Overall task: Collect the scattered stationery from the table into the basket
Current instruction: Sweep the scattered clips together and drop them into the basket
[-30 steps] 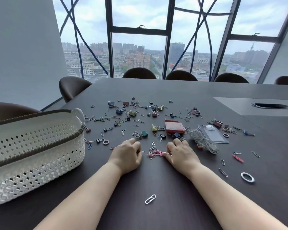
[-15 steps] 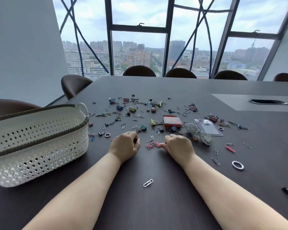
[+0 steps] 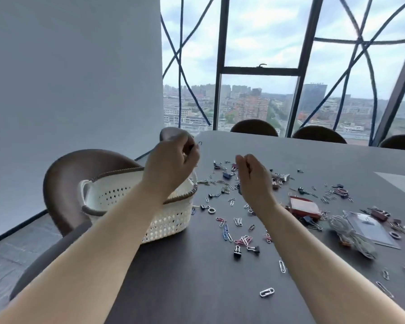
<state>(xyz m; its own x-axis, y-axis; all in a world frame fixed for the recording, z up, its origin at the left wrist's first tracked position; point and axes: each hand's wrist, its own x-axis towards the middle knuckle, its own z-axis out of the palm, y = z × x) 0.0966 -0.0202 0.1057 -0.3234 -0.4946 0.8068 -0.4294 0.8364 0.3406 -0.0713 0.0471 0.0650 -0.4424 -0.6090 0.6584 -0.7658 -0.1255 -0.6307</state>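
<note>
The scattered stationery (image 3: 243, 240) is lying across the dark counter (image 3: 197, 288) to the right of the basket (image 3: 168, 220). It is made up of coloured paper clips (image 3: 225, 231), black binder clips (image 3: 237, 251), a white ring (image 3: 211, 210) and one white paper clip (image 3: 267, 292) apart from the rest, nearest to us. The white perforated basket with its brown rim is sitting at the counter's left edge.

We are holding our left hand (image 3: 171, 164) in the air over the basket's right end. Its fingers are curled, pinching a small clip (image 3: 199, 143) whose dark wire is poking out past the fingertips. Our right hand (image 3: 253, 176) is hovering beside it, above the clips and clear of the counter, with its fingers curled inward. We cannot tell whether it is holding anything.

Further right, a red box (image 3: 304, 206), a bundle of white cord (image 3: 351, 237) and a clear card sleeve (image 3: 372, 228) are lying close together among more clips. A brown chair (image 3: 75, 174) is standing behind the basket, more chair backs (image 3: 254, 127) are lining the far edge, and tall windows (image 3: 255, 97) are showing a city under cloud.
</note>
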